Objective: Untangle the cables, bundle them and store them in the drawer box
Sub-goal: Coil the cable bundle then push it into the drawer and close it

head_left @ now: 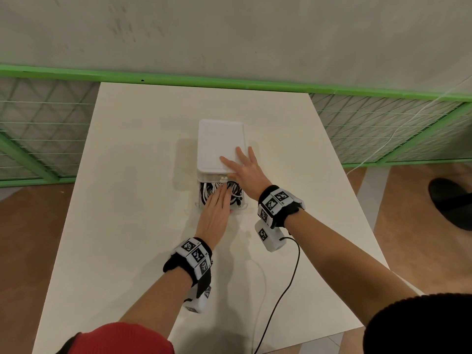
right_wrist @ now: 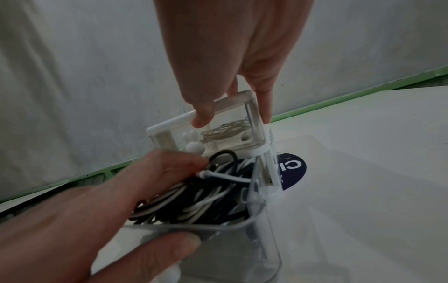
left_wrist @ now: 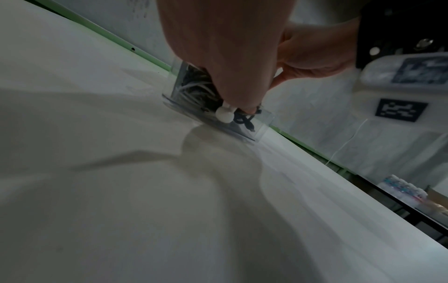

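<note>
A white drawer box (head_left: 221,141) stands in the middle of the white table (head_left: 132,175). Its lower clear drawer (head_left: 238,210) is pulled out toward me and holds coiled black and white cables (head_left: 208,191). My left hand (head_left: 215,209) lies flat on the cables, fingers straight, pressing them down. In the right wrist view its thumb (right_wrist: 169,247) sits outside the drawer's clear front wall (right_wrist: 242,241), above the cables (right_wrist: 206,201). My right hand (head_left: 242,166) rests spread on the box top. The upper drawer (right_wrist: 225,137) shows a pale coil inside. A white knob (left_wrist: 224,115) sticks out of the drawer front.
A black lead (head_left: 293,267) and a white lead (head_left: 263,284) from the wrist cameras trail over the near table. A green mesh fence (head_left: 51,129) runs behind the table. A dark shoe (head_left: 452,200) is on the floor at right. A blue round sticker (right_wrist: 294,168) lies beside the box.
</note>
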`<state>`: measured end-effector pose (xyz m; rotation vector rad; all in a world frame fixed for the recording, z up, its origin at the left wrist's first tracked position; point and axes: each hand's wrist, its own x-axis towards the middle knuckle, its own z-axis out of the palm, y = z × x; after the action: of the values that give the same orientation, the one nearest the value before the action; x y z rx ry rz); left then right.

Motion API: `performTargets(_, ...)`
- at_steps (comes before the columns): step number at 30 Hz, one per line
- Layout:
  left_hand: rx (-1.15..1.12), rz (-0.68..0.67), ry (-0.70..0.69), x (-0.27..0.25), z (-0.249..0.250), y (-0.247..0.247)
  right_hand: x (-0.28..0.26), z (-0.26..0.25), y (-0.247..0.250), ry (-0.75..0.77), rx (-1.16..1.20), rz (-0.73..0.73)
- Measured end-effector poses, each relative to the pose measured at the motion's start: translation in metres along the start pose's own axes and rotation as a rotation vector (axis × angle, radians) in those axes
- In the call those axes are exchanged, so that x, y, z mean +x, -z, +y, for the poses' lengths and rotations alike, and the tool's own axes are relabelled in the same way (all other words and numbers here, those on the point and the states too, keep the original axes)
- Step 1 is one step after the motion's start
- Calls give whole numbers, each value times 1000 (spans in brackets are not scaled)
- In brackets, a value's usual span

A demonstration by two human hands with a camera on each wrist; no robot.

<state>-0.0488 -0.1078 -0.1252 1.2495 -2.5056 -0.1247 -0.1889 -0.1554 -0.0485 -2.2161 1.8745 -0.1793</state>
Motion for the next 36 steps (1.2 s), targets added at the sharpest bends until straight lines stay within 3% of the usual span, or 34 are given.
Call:
performTargets(12, 203, -57, -147, 9, -9, 8, -2, 1, 1, 2, -33, -26)
performTargets(22, 72, 92, -205, 5, -29, 0, -2, 2, 1, 20, -12, 14)
performTargets(27, -59, 275, -202, 8, -26, -1, -3, 1, -1, 4, 35, 30)
performTargets(36, -190, 355, -256, 8, -25, 2, -9, -4, 4, 18, 56, 72)
